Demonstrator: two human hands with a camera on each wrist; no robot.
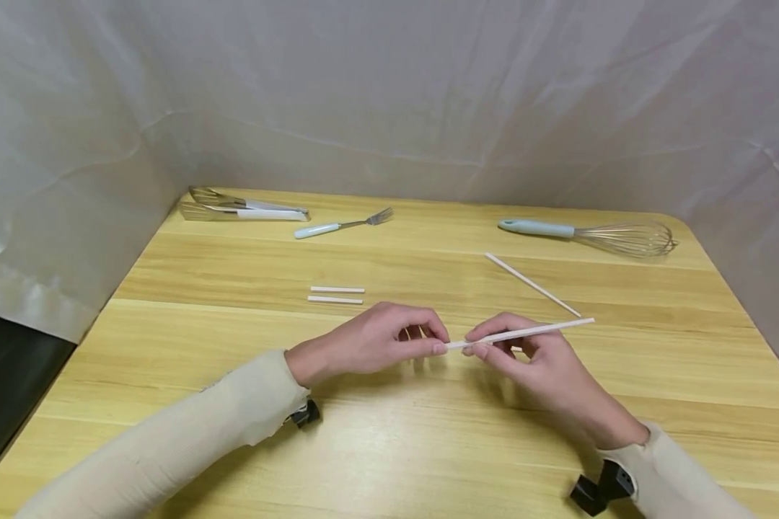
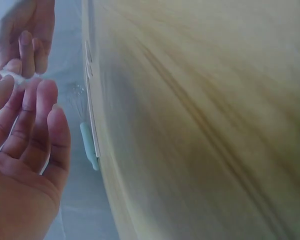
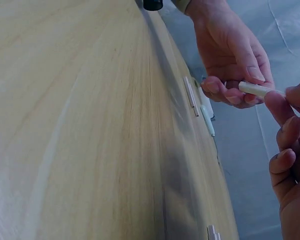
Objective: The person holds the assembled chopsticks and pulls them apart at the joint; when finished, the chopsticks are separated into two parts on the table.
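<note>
A thin white stick (image 1: 545, 329) is held above the table between both hands, slanting up to the right. My left hand (image 1: 389, 335) pinches its left end between thumb and index finger; the other fingers curl loosely below. With thumb and fingertips my right hand (image 1: 539, 357) grips it just right of there, and its long free part passes over that hand. In the right wrist view the stick's blunt end (image 3: 247, 87) shows at the left fingers. Another long white stick (image 1: 532, 284) lies beyond the right hand, and two short white sticks (image 1: 335, 300) lie parallel beyond the left.
Metal tongs (image 1: 260, 209) with white handles lie at the back left, beside a fork (image 1: 344, 225) with a pale blue handle. At the back right is a whisk (image 1: 591, 234). Under the right hand a bit of something white (image 1: 516, 349) shows. Grey cloth (image 1: 389, 94) surrounds the wooden table (image 1: 389, 461).
</note>
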